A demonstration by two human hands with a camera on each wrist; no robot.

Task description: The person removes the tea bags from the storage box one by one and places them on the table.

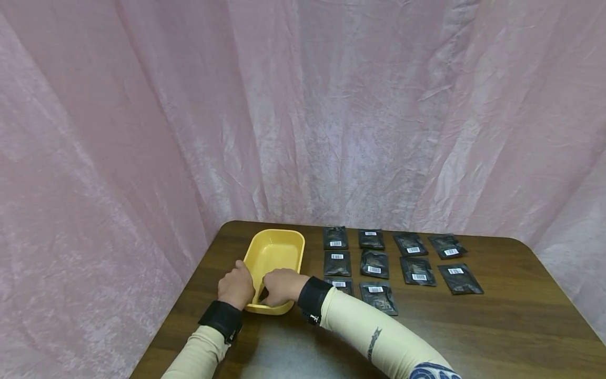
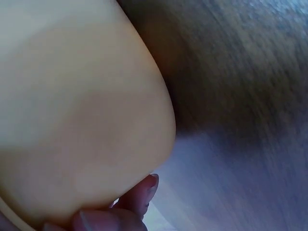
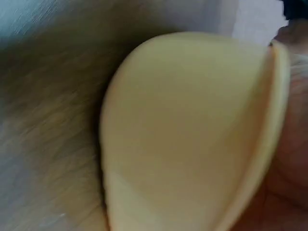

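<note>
Left hand: the left hand [image 1: 235, 287] gripped the near left corner of the yellow tray [image 1: 276, 247], its fingertips [image 2: 144, 190] curled under the outer wall, as the left wrist view showed.
Yellow tray: it stood toward the left edge of the table [image 1: 497, 326], its long side running from the near edge to the far edge; what, if anything, lay in its near end was hidden behind the hands.
Right hand: the right hand [image 1: 282, 286] was closed over the tray's near rim [image 3: 274, 125], fingers inside and palm against the wall, beside the left hand.
Packets: dark sachets [image 1: 374, 263] with white barcode labels lay flat in rows right of the tray, the nearest column just beside it, the last ones toward the right edge.
Doing the step well: with both hands on one short end, the far end would probably tip if lifted; keeping the tray level, or sliding it on the wood, looked steadier.
Watch for: the right forearm [image 1: 369, 331] lay close over the nearest sachets and could likely nudge them out of line.
</note>
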